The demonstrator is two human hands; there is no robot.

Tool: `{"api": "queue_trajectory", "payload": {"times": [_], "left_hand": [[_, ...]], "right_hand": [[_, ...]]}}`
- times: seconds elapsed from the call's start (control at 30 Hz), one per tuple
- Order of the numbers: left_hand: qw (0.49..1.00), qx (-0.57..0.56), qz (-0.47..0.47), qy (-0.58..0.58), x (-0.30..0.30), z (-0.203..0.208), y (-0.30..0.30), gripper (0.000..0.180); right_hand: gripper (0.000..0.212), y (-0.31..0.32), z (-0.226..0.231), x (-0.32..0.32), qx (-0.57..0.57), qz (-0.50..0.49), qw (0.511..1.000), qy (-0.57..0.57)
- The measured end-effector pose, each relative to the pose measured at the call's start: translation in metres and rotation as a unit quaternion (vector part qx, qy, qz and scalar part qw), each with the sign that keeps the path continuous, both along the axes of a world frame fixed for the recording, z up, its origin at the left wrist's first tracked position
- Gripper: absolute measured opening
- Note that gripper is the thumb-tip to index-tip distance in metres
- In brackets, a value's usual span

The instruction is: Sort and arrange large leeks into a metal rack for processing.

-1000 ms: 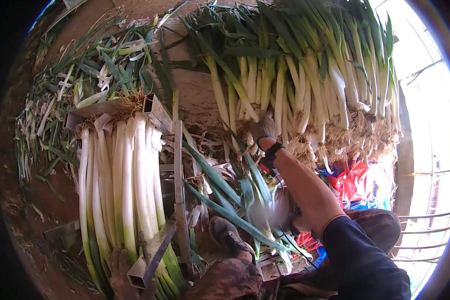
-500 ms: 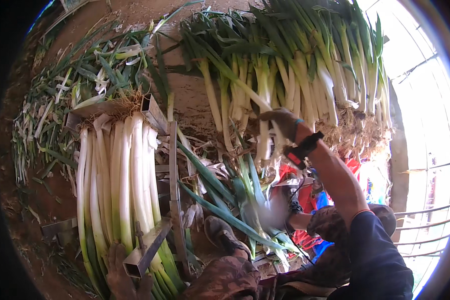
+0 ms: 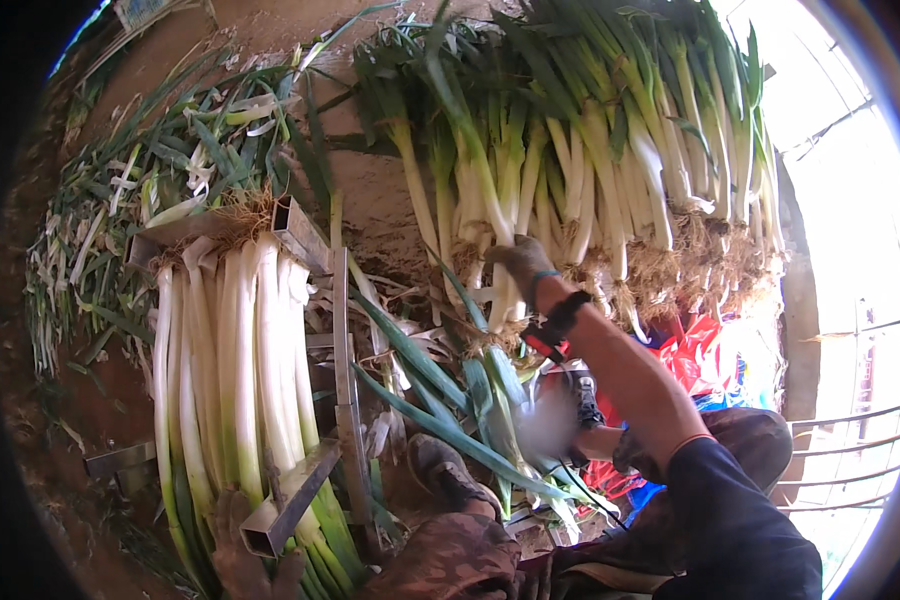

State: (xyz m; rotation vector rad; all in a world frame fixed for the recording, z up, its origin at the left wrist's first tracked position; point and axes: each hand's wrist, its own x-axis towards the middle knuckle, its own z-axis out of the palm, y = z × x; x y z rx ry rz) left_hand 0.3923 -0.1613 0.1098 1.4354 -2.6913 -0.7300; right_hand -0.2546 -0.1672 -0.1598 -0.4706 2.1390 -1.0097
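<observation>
My right hand (image 3: 522,268), in a brown glove, is closed around the white shank of a leek (image 3: 482,185). That leek stands nearly upright before the far row, its green leaves up. A bundle of trimmed-looking white leeks (image 3: 232,370) lies at the left in a metal frame (image 3: 346,400), roots against its far end plate. My left hand (image 3: 242,555), gloved too, rests at the bundle's near green end, beside the frame's square-tube bar (image 3: 292,500). Its fingers are stretched out and apart, touching the leeks.
A thick row of rooted leeks (image 3: 610,170) fills the far right. Leaf scraps (image 3: 200,150) are heaped at the far left. Loose green leaves (image 3: 420,400) lie between the frame and my shoe (image 3: 445,470). Red plastic sheeting (image 3: 695,355) and a wire-mesh wall (image 3: 850,300) are at the right.
My right hand has moved left and slightly nearer. The leek in it has swung from a slant to nearly upright. My left hand has hardly moved.
</observation>
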Motion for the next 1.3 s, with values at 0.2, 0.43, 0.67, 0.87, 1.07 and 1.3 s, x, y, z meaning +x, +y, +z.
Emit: {"api": "queue_trajectory", "payload": {"times": [0.2,0.43,0.67,0.87,1.07,1.3], "left_hand": [[0.999,-0.029,-0.017,-0.03,0.0,-0.005,-0.002,0.082],[0.992,0.079,0.047,-0.085,0.01,-0.004,0.006,0.08],[0.999,0.0,0.022,0.034,0.029,0.017,0.034,0.094],[0.998,0.001,0.002,0.056,0.037,0.011,0.053,0.106],[0.999,-0.006,-0.01,0.033,0.058,0.023,0.075,0.109],[0.984,0.021,0.036,-0.176,-0.05,0.19,0.097,0.072]], "right_hand": [[0.065,-0.038,-0.098,0.047,0.112,-0.034,0.988,0.105],[0.055,-0.031,-0.044,0.021,0.164,0.073,0.98,0.085],[0.047,0.027,0.17,-0.02,0.082,0.234,0.967,-0.062],[0.046,0.147,0.232,-0.054,0.07,0.335,0.94,0.019],[0.052,0.241,0.341,0.003,0.203,0.336,0.912,0.117],[0.042,0.425,0.452,0.001,0.321,0.483,0.707,0.405]]}}
